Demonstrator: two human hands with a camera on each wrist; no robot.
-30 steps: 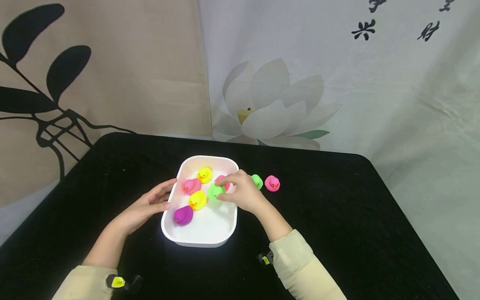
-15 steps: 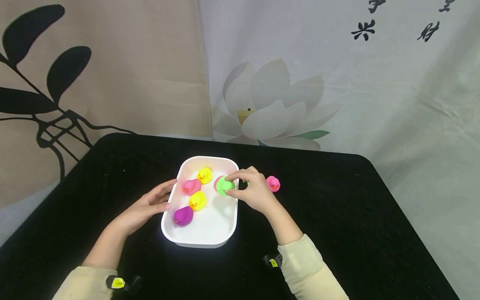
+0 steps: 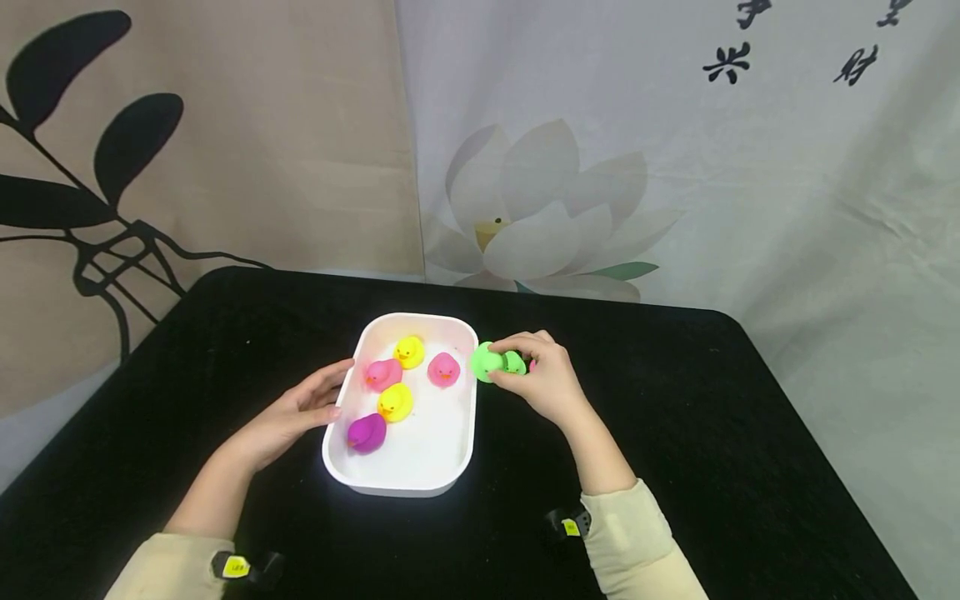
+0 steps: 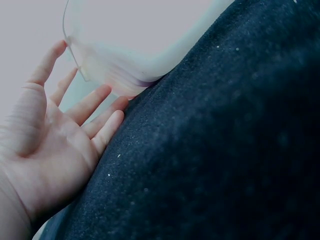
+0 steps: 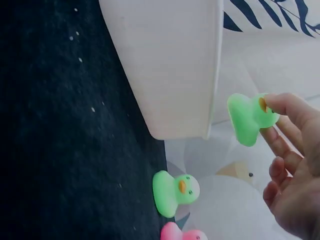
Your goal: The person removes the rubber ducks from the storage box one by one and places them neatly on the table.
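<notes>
My right hand (image 3: 546, 377) pinches a green rubber duck (image 5: 246, 117) by its head between thumb and fingers, in the air at the right rim of the white tub (image 3: 420, 467). My left hand (image 3: 288, 417) touches the tub's left side; in the left wrist view its fingers are spread and nearly straight along the wall. Inside the tub sit two yellow ducks (image 3: 395, 402), two pink ducks (image 3: 444, 370) and a purple duck (image 3: 367, 432).
Beside the tub, another green duck (image 5: 167, 194) and a pink duck (image 5: 175, 233) stand on the black cloth-covered table (image 3: 712, 467). Behind the table's far edge hangs a printed curtain (image 3: 750, 208).
My right hand has carried the green duck rightward from over the tub to its right rim, uncovering the pink duck beneath. The left hand and the tub have stayed still.
</notes>
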